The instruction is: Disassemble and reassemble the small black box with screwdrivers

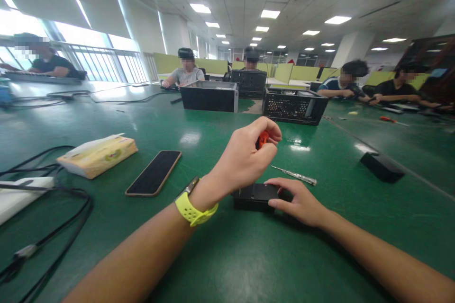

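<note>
**Left hand on a red-and-black handle, right hand on a black box**

The left hand (252, 154) is above the worktop (227, 265), its fingers curled in and the thumb closed against a red-and-black handle (263, 139); most of that tool is hidden by the hand. A lime-strapped wristwatch (195, 206) circles the wrist. Below, the black box (253, 204) lies flat toward the worktop's near edge, partly covered by the left hand. The right hand (300, 202) has its thumb and fingers parted around the box's right end, gripping it.

Just beyond the right hand lies a clear-handled screwdriver (295, 175). Leftward are a smartphone (154, 173), screen dark, and a yellow tissue pack (97, 156) whose printed emblem is too blurred to read. A black block (382, 167) lies toward the right edge. Two computer cases, one closed-sided (209, 98) and one perforated (295, 106), stand toward the far edge; no lettering is legible on either.
</note>
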Tool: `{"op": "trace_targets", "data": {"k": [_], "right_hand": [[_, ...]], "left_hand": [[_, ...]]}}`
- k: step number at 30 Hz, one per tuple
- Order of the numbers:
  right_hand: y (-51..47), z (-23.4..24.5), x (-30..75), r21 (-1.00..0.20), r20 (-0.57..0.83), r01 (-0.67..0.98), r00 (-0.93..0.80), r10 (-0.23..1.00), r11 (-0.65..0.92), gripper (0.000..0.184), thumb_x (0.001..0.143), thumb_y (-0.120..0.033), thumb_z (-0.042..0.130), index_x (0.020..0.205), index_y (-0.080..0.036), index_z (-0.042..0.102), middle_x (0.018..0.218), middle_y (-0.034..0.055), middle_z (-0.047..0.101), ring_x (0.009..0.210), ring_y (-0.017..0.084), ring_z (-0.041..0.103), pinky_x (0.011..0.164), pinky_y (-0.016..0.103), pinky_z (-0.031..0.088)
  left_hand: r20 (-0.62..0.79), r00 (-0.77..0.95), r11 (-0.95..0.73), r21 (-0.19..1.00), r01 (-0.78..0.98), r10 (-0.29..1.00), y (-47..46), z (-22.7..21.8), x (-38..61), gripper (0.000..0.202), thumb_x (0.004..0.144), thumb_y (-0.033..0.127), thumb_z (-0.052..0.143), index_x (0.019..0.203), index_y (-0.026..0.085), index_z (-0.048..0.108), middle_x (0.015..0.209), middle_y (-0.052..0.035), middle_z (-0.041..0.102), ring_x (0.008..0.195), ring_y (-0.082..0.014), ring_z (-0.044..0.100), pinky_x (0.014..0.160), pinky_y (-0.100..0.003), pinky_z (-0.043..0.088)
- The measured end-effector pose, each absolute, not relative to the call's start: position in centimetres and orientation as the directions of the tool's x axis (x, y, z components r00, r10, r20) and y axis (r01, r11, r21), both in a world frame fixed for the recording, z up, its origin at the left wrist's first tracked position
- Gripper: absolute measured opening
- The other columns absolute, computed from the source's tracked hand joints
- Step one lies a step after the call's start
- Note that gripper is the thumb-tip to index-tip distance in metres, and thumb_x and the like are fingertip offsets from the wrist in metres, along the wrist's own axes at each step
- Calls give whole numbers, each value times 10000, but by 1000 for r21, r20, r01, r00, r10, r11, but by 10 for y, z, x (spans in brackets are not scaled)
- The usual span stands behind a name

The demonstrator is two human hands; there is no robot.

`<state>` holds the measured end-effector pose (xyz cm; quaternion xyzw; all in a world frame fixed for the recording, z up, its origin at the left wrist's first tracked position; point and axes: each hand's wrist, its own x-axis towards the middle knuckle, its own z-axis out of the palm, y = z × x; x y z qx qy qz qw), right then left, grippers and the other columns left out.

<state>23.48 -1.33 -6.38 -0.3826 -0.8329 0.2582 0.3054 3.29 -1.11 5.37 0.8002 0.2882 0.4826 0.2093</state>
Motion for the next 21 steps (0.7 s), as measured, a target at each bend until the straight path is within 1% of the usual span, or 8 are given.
{"op": "trace_targets", "data": {"k": [2, 5, 8, 10, 12, 15, 19, 21], "right_hand": [[-14, -64, 235, -662, 315, 479, -520, 794, 577, 377, 825, -393, 671, 1126, -171, 629, 984, 48, 690, 835, 187, 610, 762, 297, 474], [-14, -64, 235, -659, 324, 475, -521, 790, 583, 368, 826, -386, 674, 1123, -173, 631, 979, 44, 688, 838, 186, 607, 775, 296, 469], [-14, -64, 235, -657, 332, 471, -520, 787, 588, 365, 825, -383, 678, 1123, -178, 630, 981, 40, 688, 841, 184, 606, 780, 293, 465], [-14, -64, 235, -657, 330, 474, -518, 789, 586, 364, 826, -383, 677, 1123, -178, 631, 980, 39, 689, 838, 183, 607, 777, 292, 464], [-13, -64, 235, -661, 324, 474, -520, 791, 582, 359, 829, -384, 673, 1119, -177, 632, 979, 39, 689, 835, 182, 607, 769, 289, 465], [-13, -64, 236, -668, 317, 469, -522, 792, 577, 361, 828, -384, 674, 1120, -176, 632, 996, 41, 687, 847, 183, 607, 773, 289, 465], [-13, -64, 236, -669, 316, 471, -520, 794, 575, 371, 826, -383, 676, 1129, -175, 630, 994, 42, 687, 848, 184, 606, 776, 292, 466], [-14, -63, 236, -669, 317, 469, -522, 792, 577, 371, 827, -386, 673, 1128, -175, 630, 985, 41, 688, 841, 184, 606, 769, 291, 467]], "left_hand": [[647, 369, -743, 614, 266, 667, -12, 55, 34, 200, 778, 83, 427, 863, 140, 599, 853, -25, 655, 789, -129, 611, 707, -239, 498], [642, 375, -743, 603, 291, 669, -14, 56, 35, 210, 810, 105, 442, 868, 136, 642, 840, -22, 669, 760, -118, 598, 696, -230, 489], [644, 387, -751, 568, 336, 660, -16, 56, 35, 136, 831, 207, 544, 854, 140, 660, 767, -10, 665, 687, -110, 580, 637, -215, 472], [643, 393, -754, 550, 359, 657, -16, 56, 34, 143, 828, 251, 587, 860, 142, 674, 747, -6, 671, 658, -106, 580, 620, -212, 470], [638, 398, -752, 555, 355, 659, -15, 57, 32, 156, 833, 209, 567, 908, 146, 688, 796, -11, 699, 695, -109, 610, 663, -221, 492], [612, 417, -739, 593, 319, 672, -11, 58, 30, 262, 819, 119, 494, 994, 146, 686, 904, -24, 726, 791, -127, 651, 749, -252, 523], [586, 427, -717, 638, 281, 689, -8, 57, 29, 344, 804, 113, 430, 1055, 136, 663, 973, -47, 718, 858, -155, 659, 775, -290, 538], [594, 427, -718, 654, 238, 682, -9, 54, 32, 352, 804, 115, 410, 1062, 140, 649, 955, -44, 709, 852, -153, 653, 767, -290, 535]]}}
